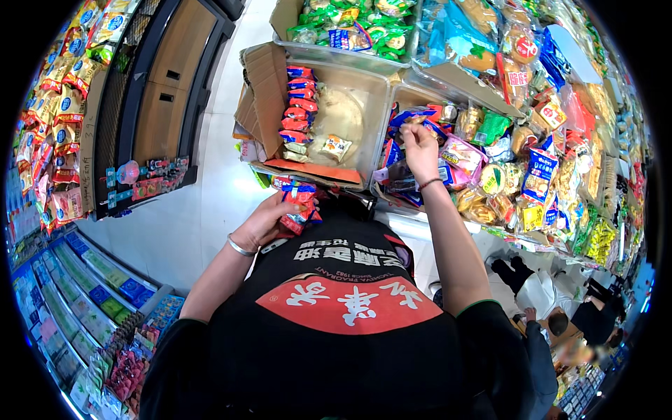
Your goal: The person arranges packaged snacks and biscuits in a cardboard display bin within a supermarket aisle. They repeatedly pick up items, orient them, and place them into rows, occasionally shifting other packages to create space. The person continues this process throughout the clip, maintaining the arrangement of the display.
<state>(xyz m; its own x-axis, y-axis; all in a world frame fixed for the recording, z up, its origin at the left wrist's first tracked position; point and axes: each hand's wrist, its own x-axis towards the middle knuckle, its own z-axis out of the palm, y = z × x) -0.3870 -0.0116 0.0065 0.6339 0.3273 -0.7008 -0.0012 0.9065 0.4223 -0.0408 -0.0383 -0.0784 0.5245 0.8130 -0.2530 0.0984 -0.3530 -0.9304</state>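
My left hand (268, 218) holds several red and blue snack packets (300, 202) below the near left corner of a clear plastic bin (375, 123). Inside that bin a row of red and blue packets (299, 107) lines the left side, with a white and orange packet (336, 147) lying apart on the bottom. Over the bin to the right is my right hand (420, 152), its fingers bent close together beside blue and red packets (412, 114); whether it touches or grips one cannot be told. A pink packet (462, 157) lies to the right of this hand.
Cardboard flaps (268, 94) stand at the bin's left. Behind is a bin of green packets (367, 58); mixed bagged snacks (541, 173) are heaped at right. A wooden cabinet (170, 79) and hanging snack bags (68, 121) stand at left. Other people (546, 294) are at lower right.
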